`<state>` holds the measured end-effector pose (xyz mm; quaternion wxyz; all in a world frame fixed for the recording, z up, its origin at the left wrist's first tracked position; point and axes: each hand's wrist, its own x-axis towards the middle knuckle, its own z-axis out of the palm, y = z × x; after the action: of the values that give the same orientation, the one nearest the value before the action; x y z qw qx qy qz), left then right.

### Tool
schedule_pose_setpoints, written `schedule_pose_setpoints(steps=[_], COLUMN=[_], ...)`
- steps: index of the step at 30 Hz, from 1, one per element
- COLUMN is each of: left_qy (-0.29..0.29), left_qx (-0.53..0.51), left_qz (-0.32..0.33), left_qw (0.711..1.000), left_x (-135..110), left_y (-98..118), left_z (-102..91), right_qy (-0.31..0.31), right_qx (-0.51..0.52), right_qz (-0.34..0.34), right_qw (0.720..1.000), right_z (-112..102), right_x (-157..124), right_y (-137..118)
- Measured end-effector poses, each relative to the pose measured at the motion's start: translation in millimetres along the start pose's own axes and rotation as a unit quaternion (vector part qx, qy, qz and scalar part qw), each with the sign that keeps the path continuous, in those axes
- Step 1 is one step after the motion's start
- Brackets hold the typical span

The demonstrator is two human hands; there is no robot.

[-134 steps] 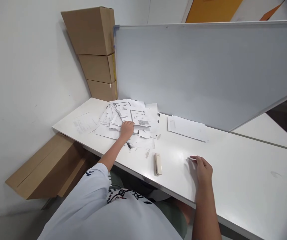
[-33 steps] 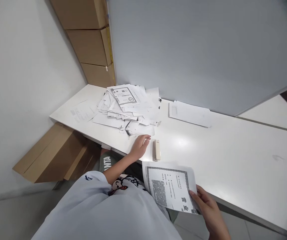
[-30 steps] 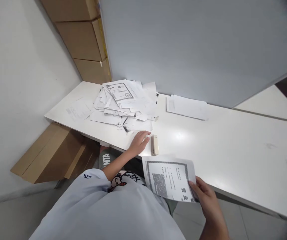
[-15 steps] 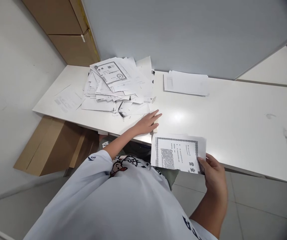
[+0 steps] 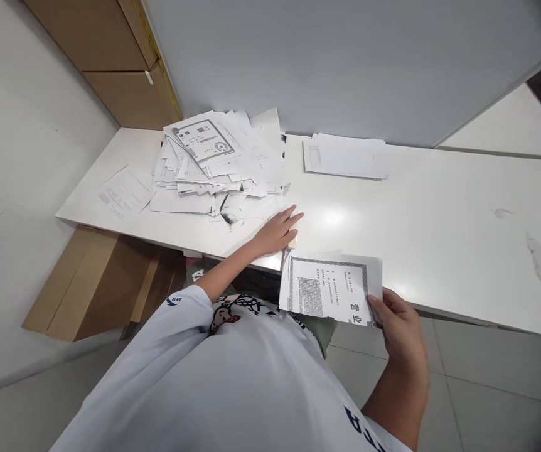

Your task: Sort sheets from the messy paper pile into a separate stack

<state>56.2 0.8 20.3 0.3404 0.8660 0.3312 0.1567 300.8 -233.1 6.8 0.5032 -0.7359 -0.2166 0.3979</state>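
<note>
Printed paper sheets [image 5: 329,285] with an ornate border and Chinese characters are pinched at their right edge by my right hand [image 5: 398,320], thumb on top. They hang partly over the front edge of the white table [image 5: 440,238]. My left hand [image 5: 277,233] lies palm down near that edge, its fingers spread. Under its fingertips is a narrow pale strip or edge that I cannot make out. Beyond my left hand, a messy pile of papers [image 5: 251,147] has a bordered certificate copy [image 5: 207,139] on top.
A neater stack of white sheets [image 5: 346,156] lies along the grey panel [image 5: 322,69] at the back. One loose sheet [image 5: 124,191] is at the left. Cardboard boxes [image 5: 124,97] stand in the back left corner, and another box [image 5: 82,276] sits below the table.
The view has shifted slightly. Both hands keep nearly the same places, the right one still pinching the sheets and the left one still spread on the table.
</note>
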Motion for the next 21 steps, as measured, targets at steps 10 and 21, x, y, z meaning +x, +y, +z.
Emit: schedule_pose_setpoints(steps=[10, 21], left_qy=[0.014, -0.01], left_qx=[-0.016, -0.037], left_qz=[0.002, 0.013], left_qw=[1.0, 0.999], left_x=[0.8, -3.5], left_y=[-5.0, 1.4], left_z=[4.3, -7.4], right_qy=[0.002, -0.013], right_qx=[0.03, -0.003], right_qz=[0.012, 0.007], right_qw=[0.999, 1.0], right_z=[4.4, 16.8], right_x=[-4.4, 10.5], right_y=[-2.9, -11.4])
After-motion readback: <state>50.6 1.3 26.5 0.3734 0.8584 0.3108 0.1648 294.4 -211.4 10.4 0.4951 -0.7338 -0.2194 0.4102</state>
